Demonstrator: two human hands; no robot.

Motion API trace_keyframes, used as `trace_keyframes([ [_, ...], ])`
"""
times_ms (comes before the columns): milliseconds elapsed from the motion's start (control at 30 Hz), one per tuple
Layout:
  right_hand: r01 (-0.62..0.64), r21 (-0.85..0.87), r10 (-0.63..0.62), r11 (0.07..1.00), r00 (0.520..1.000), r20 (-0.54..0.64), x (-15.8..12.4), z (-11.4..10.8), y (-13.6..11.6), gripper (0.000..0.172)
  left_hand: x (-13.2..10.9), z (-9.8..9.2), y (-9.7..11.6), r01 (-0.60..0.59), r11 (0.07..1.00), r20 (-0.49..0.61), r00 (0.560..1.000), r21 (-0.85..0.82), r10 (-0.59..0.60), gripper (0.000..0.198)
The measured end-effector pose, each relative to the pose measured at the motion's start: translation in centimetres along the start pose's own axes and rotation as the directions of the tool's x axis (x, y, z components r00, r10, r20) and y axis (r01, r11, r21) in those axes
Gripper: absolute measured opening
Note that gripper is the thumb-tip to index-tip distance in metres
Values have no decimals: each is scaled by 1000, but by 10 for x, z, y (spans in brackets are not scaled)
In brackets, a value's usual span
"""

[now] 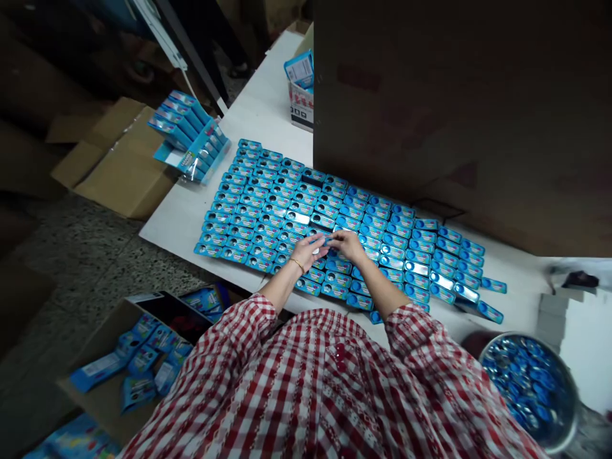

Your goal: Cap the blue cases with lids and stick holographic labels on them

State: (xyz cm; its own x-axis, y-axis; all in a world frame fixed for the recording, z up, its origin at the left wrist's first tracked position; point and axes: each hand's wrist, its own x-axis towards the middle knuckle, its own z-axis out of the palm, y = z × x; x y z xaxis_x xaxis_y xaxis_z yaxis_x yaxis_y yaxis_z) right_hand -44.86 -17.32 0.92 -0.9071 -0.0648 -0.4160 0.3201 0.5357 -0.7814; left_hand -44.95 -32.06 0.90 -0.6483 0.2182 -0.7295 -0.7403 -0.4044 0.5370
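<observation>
Rows of small blue boxes (268,210) covered the middle of the white worktop (182,223), laid flat and touching one another in a wide slanted block. Over the near edge of that block the two hands met. The left hand (307,248), with a thin gold bangle (298,263) on its wrist, and the right hand (348,245) both had their fingers pinched on a single blue box (326,240). They held it between them just above the rows. How much of it each hand gripped was too small to tell. Sleeves of a red and white checked shirt (325,382) filled the foreground.

A wrapped bundle of blue boxes (189,137) lay tilted at the worktop's far left corner, beside flattened cardboard (119,159) on the floor. A large brown carton (459,115) stood at the far right, touching the back rows. Just left of it was a small open display box (300,95). A metal bowl (568,408) of blue pieces sat low on the right. A cardboard box (102,395) of blue packets was low on the left.
</observation>
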Motion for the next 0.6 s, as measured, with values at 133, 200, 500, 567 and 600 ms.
trace_keyframes([
  [133, -135, -234, 105, 963, 985, -137, 5, -18, 1, 20, -9, -10, 0, 14, 999, 14, 1000, -47, -13, 14],
  [200, -202, -477, 143, 855, 977, -156, 10, -22, -3, 14, -11, -17, -1, 7, 996, -17, 1000, -86, -9, 10],
  [500, -257, -752, 317, 608, 946, -67, 40, -9, -17, 47, -10, -27, -4, 55, 973, 1, 998, -223, -56, 13],
  [567, -245, -751, 288, 613, 955, -77, 33, -9, -19, 45, -11, -27, -4, 84, 966, 27, 996, -246, -79, 19],
  [600, -226, -737, 244, 637, 966, -86, 26, -7, -20, 42, -11, -27, -4, 92, 965, 32, 996, -247, -86, 22],
])
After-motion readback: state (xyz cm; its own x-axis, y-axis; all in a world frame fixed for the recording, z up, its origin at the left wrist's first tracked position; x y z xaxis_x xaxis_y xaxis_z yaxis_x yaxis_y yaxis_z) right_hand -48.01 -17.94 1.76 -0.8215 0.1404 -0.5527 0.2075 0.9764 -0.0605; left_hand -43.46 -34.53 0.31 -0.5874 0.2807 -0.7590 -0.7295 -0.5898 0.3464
